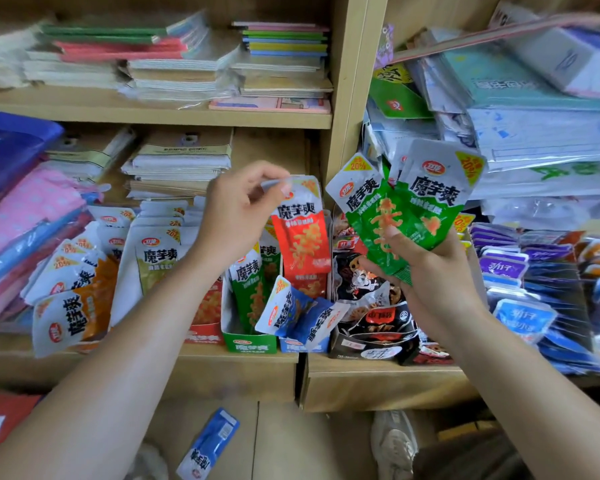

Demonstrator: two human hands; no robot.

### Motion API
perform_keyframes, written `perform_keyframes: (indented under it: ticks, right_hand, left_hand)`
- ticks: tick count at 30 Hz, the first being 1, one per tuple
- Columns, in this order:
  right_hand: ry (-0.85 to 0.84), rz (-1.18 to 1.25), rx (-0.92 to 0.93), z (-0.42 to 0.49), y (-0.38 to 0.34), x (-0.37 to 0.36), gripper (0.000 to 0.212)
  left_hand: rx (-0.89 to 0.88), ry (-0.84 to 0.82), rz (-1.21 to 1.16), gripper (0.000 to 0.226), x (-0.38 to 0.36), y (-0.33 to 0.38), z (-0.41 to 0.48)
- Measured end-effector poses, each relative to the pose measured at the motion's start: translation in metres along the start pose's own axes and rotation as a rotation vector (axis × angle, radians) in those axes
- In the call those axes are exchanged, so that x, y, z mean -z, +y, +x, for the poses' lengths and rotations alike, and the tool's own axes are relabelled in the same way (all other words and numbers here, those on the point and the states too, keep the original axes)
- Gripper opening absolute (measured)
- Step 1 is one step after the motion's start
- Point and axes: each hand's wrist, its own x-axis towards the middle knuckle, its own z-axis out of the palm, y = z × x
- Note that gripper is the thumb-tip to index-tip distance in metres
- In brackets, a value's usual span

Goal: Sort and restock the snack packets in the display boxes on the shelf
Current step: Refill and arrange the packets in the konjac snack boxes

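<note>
Left hand [236, 216] pinches red packet [302, 233] | right hand [433, 268] grips green packets [406, 209] | wooden shelf [239, 372] beneath

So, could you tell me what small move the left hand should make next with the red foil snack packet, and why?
Probably carry it left and drop it into the red cardboard display box. The left hand pinches the red foil snack packet by its top edge, above the blue cardboard box, where its colour does not match. The right hand grips green foil packets.
</note>
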Motion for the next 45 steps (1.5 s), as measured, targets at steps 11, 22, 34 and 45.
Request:
perform_keyframes:
  ticks: [11,22,34,45]
  right_hand:
    - [-0.085,-0.008,-0.038,0.009,0.004,0.0,0.039]
    - [-0.247,-0.201,0.171,0.003,0.011,-0.003,0.056]
    - [-0.192,-0.282,0.167,0.012,0.016,0.001,0.048]
    - [-0.102,-0.278,0.255,0.021,0.009,0.002,0.04]
  left_hand:
    - [0.238,0.057,-0.288,0.017,-0.006,0.031,-0.005]
    - [0.277,0.016,-0.385,0.023,-0.039,0.038,-0.015]
    - [0.058,-0.585,0.681,0.035,0.019,-0.013,-0.018]
    - [0.273,-0.079,-0.075,0.031,0.059,0.014,-0.008]
